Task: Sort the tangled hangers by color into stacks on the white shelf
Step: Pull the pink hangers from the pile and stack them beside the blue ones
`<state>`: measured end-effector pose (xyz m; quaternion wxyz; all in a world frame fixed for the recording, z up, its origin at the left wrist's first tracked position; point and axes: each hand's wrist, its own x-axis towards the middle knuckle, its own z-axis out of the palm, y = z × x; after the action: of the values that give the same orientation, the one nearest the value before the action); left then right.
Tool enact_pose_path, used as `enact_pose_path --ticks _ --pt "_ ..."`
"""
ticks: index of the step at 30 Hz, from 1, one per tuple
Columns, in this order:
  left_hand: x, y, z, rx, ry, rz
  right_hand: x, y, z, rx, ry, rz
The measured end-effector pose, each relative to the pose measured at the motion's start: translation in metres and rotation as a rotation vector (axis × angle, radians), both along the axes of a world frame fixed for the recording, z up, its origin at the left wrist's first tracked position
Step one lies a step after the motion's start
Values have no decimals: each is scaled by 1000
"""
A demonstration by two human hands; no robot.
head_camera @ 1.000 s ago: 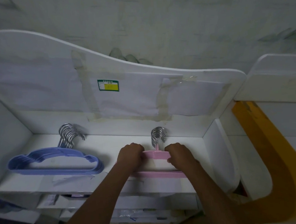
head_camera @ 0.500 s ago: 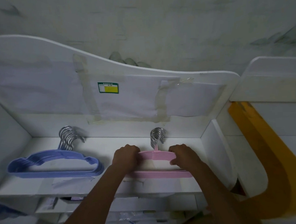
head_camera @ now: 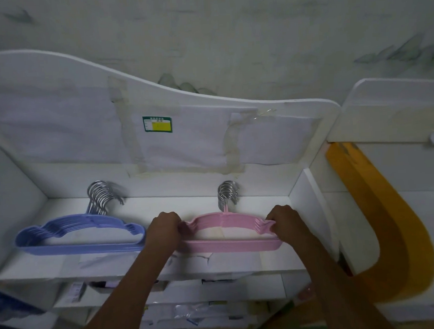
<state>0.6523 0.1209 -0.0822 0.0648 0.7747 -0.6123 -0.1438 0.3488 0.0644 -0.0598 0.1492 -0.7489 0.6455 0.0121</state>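
1. Where the pink hanger stack (head_camera: 230,230) lies on the white shelf (head_camera: 162,206), the left hand (head_camera: 164,229) grips its left end with curled fingers.
2. Right hand (head_camera: 284,221) grips the right end likewise.
3. Blue hanger stack (head_camera: 80,238) lies just left, metal hooks toward the back panel (head_camera: 54,124).
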Motion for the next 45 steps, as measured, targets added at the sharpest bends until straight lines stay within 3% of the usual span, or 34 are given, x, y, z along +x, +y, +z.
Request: enact_pose_path --ticks 5,14,19,29,37,45 --pt "7 5 -2 -30 66 -14 -9 12 -7 -15 -89 -21" --pt "1 6 0 -62 121 17 1 21 -7 -86 -42 -159" --pt "2 10 0 -33 137 86 -1 24 -4 -27 -73 -240" --pt "-12 11 5 45 22 180 13 24 2 21 66 -291" --pt "-2 12 2 67 112 194 4 27 3 59 65 -300" --pt "-8 10 4 68 59 203 21 29 1 25 276 -231"
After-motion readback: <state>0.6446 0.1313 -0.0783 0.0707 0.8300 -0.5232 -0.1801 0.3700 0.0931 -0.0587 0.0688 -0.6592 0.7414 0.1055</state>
